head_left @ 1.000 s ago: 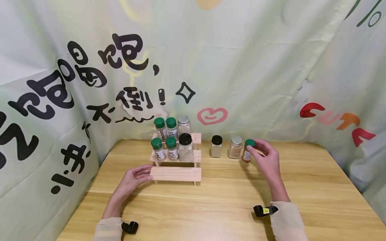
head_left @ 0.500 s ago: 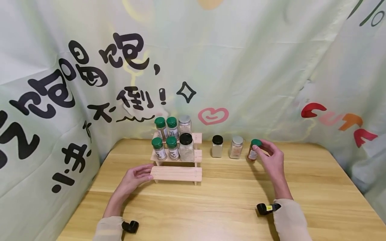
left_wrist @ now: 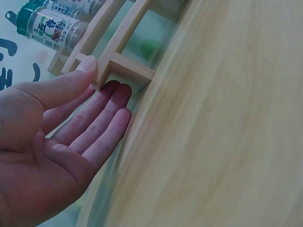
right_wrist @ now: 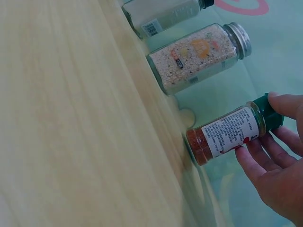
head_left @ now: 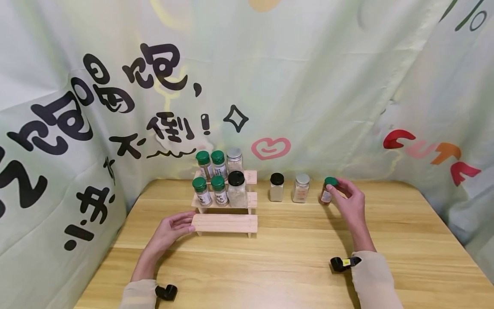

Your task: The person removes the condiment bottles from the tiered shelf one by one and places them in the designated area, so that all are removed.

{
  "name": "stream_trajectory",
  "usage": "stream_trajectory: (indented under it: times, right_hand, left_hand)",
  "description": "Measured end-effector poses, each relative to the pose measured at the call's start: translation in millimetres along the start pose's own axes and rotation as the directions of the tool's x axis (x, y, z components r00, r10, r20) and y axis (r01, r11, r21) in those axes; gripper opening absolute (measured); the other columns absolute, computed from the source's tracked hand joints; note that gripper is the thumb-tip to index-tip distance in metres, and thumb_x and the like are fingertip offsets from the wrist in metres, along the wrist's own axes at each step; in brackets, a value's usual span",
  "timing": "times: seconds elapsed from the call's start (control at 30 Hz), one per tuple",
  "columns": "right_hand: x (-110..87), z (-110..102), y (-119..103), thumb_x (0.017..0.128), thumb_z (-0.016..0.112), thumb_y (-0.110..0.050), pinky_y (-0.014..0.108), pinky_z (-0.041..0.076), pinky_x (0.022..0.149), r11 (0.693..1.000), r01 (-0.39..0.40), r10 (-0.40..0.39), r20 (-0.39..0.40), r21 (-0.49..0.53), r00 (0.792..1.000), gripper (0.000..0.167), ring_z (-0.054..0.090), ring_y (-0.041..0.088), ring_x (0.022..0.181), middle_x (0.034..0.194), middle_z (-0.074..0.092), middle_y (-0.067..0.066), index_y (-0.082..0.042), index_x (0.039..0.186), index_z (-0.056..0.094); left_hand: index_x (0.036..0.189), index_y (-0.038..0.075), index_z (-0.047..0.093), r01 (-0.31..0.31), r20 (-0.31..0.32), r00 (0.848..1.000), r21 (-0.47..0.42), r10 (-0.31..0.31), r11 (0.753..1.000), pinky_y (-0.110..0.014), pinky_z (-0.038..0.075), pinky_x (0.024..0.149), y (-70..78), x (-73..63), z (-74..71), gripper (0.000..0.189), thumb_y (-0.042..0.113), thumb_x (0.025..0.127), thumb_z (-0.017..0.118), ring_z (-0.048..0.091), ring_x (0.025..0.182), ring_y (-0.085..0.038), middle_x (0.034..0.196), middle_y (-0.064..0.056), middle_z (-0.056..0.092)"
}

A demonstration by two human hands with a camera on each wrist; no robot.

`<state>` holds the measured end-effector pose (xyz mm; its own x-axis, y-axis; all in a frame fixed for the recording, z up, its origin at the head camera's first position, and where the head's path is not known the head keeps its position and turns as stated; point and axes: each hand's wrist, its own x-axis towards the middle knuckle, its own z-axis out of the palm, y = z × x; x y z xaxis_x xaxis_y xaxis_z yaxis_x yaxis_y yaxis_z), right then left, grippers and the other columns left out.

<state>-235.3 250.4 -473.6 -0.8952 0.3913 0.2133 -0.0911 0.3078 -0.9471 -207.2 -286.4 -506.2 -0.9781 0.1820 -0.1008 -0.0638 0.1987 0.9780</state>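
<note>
My right hand (head_left: 350, 201) pinches a small spice jar (right_wrist: 226, 133) by its green cap, thumb on one side and fingers on the other. Reddish-brown contents and a white label show through the glass; the jar is upright, with its base at the tabletop. My left hand (head_left: 171, 227) holds the left end of the lowest step of a three-step wooden spice rack (head_left: 225, 223). In the left wrist view its thumb lies on the step's end, the index fingertip is hidden behind it, and the other fingers extend loosely below.
Green-capped jars (head_left: 203, 192), a black-capped jar (head_left: 237, 189) and a silver-capped jar (head_left: 234, 159) stand on the two upper steps. Right of the rack, a smaller black-capped jar (head_left: 276, 187) and another silver-capped jar (head_left: 301, 189) stand on the table (head_left: 247, 274). A printed curtain (head_left: 328, 86) hangs behind.
My right hand has shifted the green-capped jar to the right, widening its distance from the silver-capped jar beside it. My left hand has stayed at the rack's end.
</note>
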Motion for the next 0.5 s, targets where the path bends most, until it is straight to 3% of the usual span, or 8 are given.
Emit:
stream_trajectory:
  times: [0.5]
  right_hand:
    - [-0.5,1.1,5.3,0.097,0.075,-0.027,0.008,0.047,0.088,0.999,-0.007,0.006,0.014,0.034,1.0,0.048,0.059,-0.001,0.106,0.117,0.066,-0.002,-0.001,0.135,0.062]
  left_hand:
    - [0.143,-0.004,0.055,-0.013,0.007,1.0,0.012,0.013,1.0,-0.027,0.056,0.095,-1.7,-0.1,-1.2,0.058,0.009,0.091,0.079,0.066,0.119,-0.034,0.134,-0.027,0.062]
